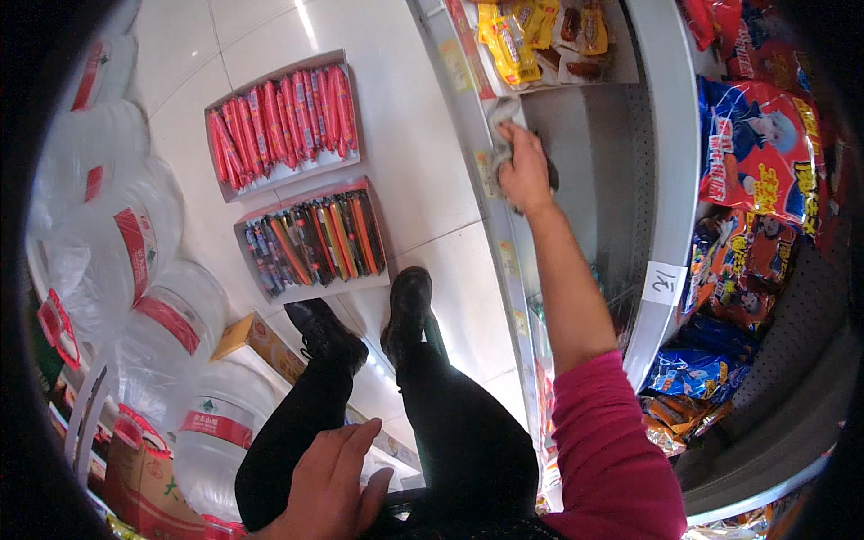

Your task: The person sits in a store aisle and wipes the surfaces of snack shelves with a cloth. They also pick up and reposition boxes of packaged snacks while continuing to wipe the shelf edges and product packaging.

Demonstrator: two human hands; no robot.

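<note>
My right hand grips a greyish cloth and presses it against the front edge of a grey metal shelf. The cloth is partly hidden under my fingers and slightly blurred. Beyond that hand, a white carton on the same shelf holds yellow and clear packets of snacks. Near my lap, my left hand hovers or rests by my thigh with nothing in it, its thumb apart from the fingers.
On the tiled floor stand a box of pink-wrapped sticks and a box of dark-wrapped sticks, close to my shoes. Large clear water bottles line the left. Snack bags fill the shelf at right, which bears a handwritten tag.
</note>
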